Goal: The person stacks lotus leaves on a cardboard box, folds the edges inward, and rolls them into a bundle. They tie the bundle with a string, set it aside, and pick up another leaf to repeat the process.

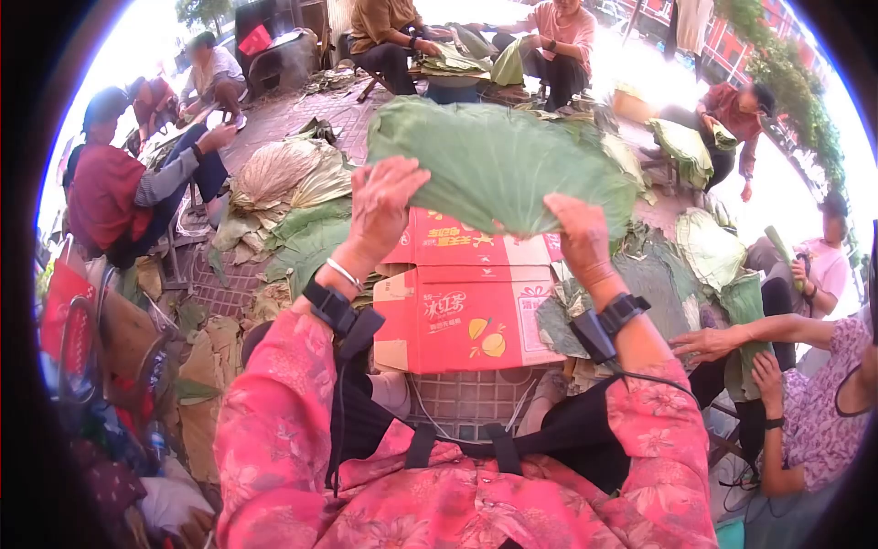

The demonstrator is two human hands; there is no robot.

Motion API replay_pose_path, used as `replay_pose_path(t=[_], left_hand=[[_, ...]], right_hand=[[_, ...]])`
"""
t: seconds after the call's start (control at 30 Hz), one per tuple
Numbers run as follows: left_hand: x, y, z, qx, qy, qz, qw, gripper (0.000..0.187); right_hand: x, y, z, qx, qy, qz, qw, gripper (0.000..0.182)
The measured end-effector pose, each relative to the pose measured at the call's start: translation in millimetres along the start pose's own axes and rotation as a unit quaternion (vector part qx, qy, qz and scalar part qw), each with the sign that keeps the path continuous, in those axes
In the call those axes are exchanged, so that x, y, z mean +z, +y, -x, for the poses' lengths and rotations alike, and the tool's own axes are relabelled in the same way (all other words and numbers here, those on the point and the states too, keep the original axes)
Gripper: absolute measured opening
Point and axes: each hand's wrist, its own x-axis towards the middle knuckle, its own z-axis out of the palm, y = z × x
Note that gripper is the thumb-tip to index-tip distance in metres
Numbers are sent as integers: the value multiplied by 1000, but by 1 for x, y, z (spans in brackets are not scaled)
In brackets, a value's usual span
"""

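A large green lotus leaf (498, 165) is stretched out in front of me, raised above a red cardboard box (471, 316). My left hand (389, 197) grips its near left edge. At the near right edge, the fingers of my right hand (581, 233) are closed on the same leaf; its thumb is hardly visible. The box has printed lettering and yellow fruit on it and lies between my knees, its far part partly covered by the leaf. Each wrist wears a black strap with a device, and a pale bangle circles the left one.
Dried leaves (297, 174) are heaped at the left, and more leaves (709, 247) lie at the right. Close on my right, a co-worker's hand (709, 345) reaches toward the leaves. Several people sit around handling leaves. Bags (69, 320) stand at the left edge.
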Motion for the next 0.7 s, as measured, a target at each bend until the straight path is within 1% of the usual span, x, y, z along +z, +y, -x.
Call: replay_pose_path(t=[0.03,0.1,0.17,0.27,0.37,0.4,0.43,0.5,0.6,0.67,0.7], left_hand=[[14,-2,31,-19,-54,3,998,38],[36,5,95,-81,-205,-3,975,48],[49,13,148,-90,-387,-20,917,56],[52,14,171,-186,-483,72,853,63],[42,15,150,-163,-529,22,832,70],[38,21,139,-172,-539,24,824,75],[40,26,138,-144,-530,15,835,78],[40,49,129,-101,-504,59,856,79],[57,81,134,-49,-484,124,865,77],[65,96,139,-31,-495,154,854,73],[69,103,142,-22,-502,169,848,71]], right_hand=[[23,-2,21,9,-33,-11,999,39],[63,-12,65,37,-158,-23,986,44],[100,-18,120,43,-278,-12,959,51],[114,-35,151,113,-287,-49,950,58],[107,-32,148,102,-321,-50,940,59],[102,-30,146,100,-334,-53,936,60],[98,-31,143,106,-340,-53,933,60],[85,-28,141,112,-353,-58,927,61],[57,-7,140,105,-347,-68,929,63],[24,27,143,104,-341,-50,933,61],[3,48,145,131,-351,-32,927,61]])
